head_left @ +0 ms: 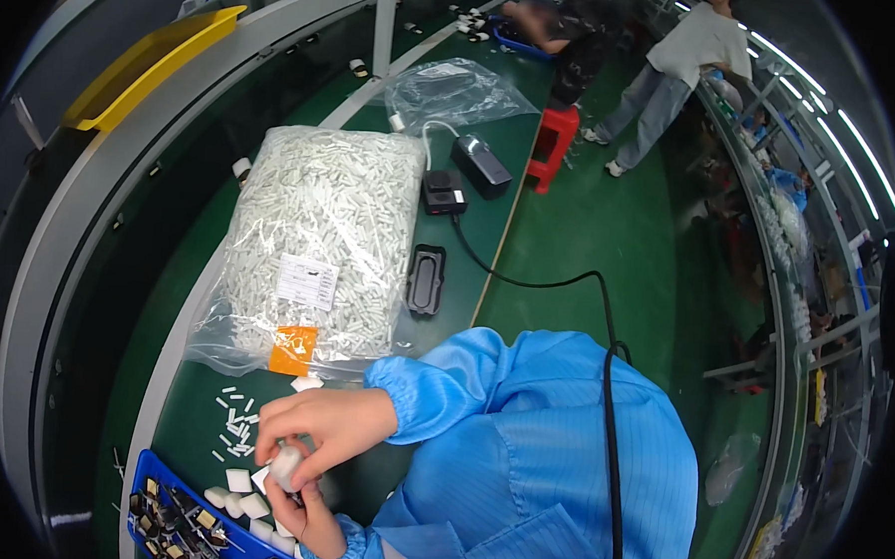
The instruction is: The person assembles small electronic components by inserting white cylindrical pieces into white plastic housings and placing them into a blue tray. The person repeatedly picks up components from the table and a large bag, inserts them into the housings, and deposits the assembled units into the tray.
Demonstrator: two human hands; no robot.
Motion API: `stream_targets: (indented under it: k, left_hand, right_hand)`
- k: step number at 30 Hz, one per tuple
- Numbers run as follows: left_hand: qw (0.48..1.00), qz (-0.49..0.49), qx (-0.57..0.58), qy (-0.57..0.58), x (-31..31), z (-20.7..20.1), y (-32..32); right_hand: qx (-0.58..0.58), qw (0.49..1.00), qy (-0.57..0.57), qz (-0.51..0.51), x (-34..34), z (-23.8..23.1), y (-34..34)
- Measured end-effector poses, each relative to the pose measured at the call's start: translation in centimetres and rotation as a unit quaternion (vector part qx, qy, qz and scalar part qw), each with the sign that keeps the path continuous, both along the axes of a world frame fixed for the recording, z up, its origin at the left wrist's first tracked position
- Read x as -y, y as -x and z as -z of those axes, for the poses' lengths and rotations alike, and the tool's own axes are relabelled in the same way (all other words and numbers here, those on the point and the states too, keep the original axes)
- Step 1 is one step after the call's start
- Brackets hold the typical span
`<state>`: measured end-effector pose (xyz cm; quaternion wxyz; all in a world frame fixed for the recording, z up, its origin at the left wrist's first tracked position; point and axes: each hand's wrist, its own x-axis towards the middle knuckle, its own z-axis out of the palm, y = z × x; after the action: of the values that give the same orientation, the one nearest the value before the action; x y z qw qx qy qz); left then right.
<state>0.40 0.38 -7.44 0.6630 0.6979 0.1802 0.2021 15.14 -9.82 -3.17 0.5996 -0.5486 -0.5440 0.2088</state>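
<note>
My left hand (307, 523) grips a small white rounded plastic piece (284, 467) from below, near the table's lower left. Over it bends my right hand (326, 429), its fingertips closed on the top and side of the same piece. What the fingertips pinch besides it is hidden. Several similar white block-shaped pieces (238, 481) lie beside the hands. Loose thin white strips (236, 430) are scattered on the green table just left of my right hand. A blue tray (145, 466) of dark assembled parts with metal and tan bits borders the white pieces.
A large clear bag of small white strips (321, 204) fills the table beyond my hands. Right of it are a black oblong case (427, 279), a black device (443, 192) and a cable (537, 283). A yellow tray (157, 67), red stool (553, 149) and two people are farther off.
</note>
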Motion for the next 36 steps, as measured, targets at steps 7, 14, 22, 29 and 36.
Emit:
stream_targets:
  k: [7, 14, 22, 29, 36]
  left_hand:
    - [0.977, -0.003, -0.032, -0.210, -0.4, -2.8, -2.4]
    - [0.917, -0.180, 0.051, -0.351, -11.0, -4.8, -9.1]
    - [0.863, -0.241, -0.164, -0.412, -30.2, 5.9, -22.5]
    - [0.870, -0.305, -0.255, -0.292, -33.1, 9.4, -23.0]
    - [0.862, -0.319, -0.149, -0.365, -25.7, 1.7, -15.3]
  right_hand:
    - [-0.012, 0.996, 0.093, 0.009, 0.0, -0.6, -1.9]
    - [-0.163, 0.980, 0.094, 0.069, 0.0, 0.9, -2.8]
    - [-0.162, 0.983, 0.074, -0.030, 0.6, 2.9, -1.3]
    - [-0.187, 0.976, 0.107, -0.020, 1.8, 2.9, -3.2]
    - [-0.158, 0.978, 0.137, -0.025, 1.2, 3.4, -1.5]
